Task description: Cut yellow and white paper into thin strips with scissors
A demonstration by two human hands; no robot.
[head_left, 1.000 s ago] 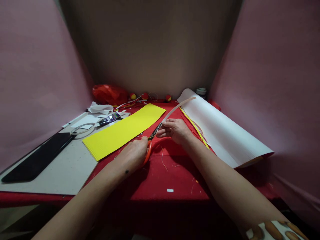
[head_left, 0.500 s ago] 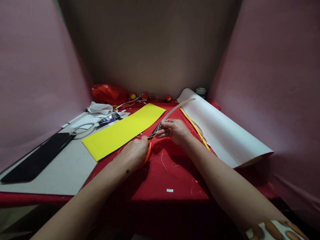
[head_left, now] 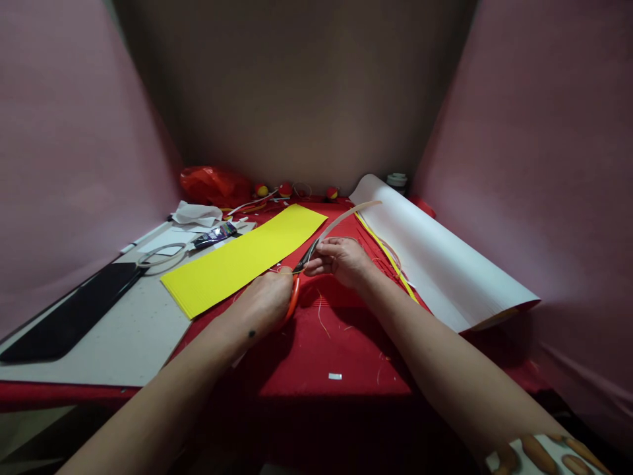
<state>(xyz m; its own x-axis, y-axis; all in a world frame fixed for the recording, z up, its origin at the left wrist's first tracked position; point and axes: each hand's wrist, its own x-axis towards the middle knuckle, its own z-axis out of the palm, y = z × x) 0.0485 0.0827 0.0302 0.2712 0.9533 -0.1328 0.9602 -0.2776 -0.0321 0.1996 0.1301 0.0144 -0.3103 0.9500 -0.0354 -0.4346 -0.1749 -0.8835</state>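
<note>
Orange-handled scissors (head_left: 293, 301) are gripped in my left hand (head_left: 271, 295), their dark blades pointing up and right toward my other hand. My right hand (head_left: 341, 259) pinches a thin, pale, curved strip (head_left: 341, 219) between thumb and fingers; its free end arches up to the right. The blades lie close to the pinching fingertips, and I cannot tell exactly where they meet the strip. A fine thread-like piece runs between the two hands. Beneath them is red corrugated sheet (head_left: 324, 290) on a red cloth.
A yellow corrugated sheet (head_left: 247, 259) lies left of the hands, over a grey board (head_left: 133, 336) with a black flat object (head_left: 74, 313). On the right rests a rolled white sheet (head_left: 435, 257). At the back are a red plastic bag (head_left: 212, 185) and small red-yellow balls (head_left: 285, 190).
The strip's free end has dipped slightly and shifted left. Both hands stay almost in place, with the scissors still near the right fingertips. A faint pale patch shows under my left wrist.
</note>
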